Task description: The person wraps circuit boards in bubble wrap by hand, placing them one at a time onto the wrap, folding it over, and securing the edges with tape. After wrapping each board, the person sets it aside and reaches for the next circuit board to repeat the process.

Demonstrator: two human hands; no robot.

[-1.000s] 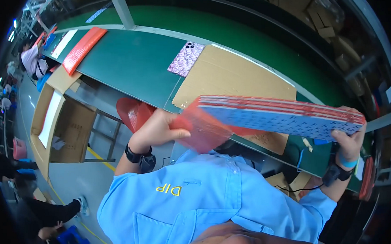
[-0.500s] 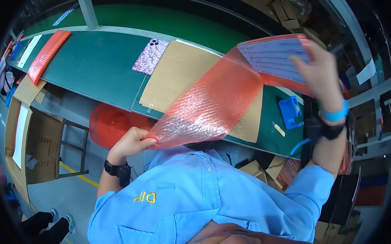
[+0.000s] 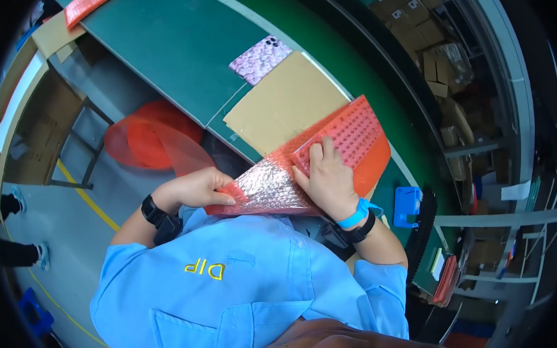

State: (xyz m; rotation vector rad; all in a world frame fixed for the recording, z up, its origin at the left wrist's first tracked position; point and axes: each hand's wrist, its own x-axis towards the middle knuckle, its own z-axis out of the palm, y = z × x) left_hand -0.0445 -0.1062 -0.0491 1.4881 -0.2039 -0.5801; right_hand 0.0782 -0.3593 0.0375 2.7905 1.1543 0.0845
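My left hand (image 3: 202,189) pinches the near left end of a red bubble wrap sheet (image 3: 270,188), close to my waist. From there the sheet runs up to the right over the bench edge. On its far part lies a flat rectangular panel (image 3: 355,131), covered by red wrap with rows of dark marks showing through. My right hand (image 3: 329,182) grips this panel at its near left end, fingers on top and thumb along the edge. Under the sheet is a brown cardboard piece (image 3: 284,101) on the green bench (image 3: 177,47).
A phone-like thing in a purple patterned case (image 3: 260,59) lies beyond the cardboard. To the right sits a blue plastic holder (image 3: 407,206). A red bubble wrap roll (image 3: 154,136) stands below the bench at left, near an open cardboard box (image 3: 39,123). Another red-wrapped piece (image 3: 87,7) lies far left.
My right hand has brought the panel down and left, folding wrap over its bare, marked face. My left hand keeps its pinch on the sheet's end. The whole view has turned.
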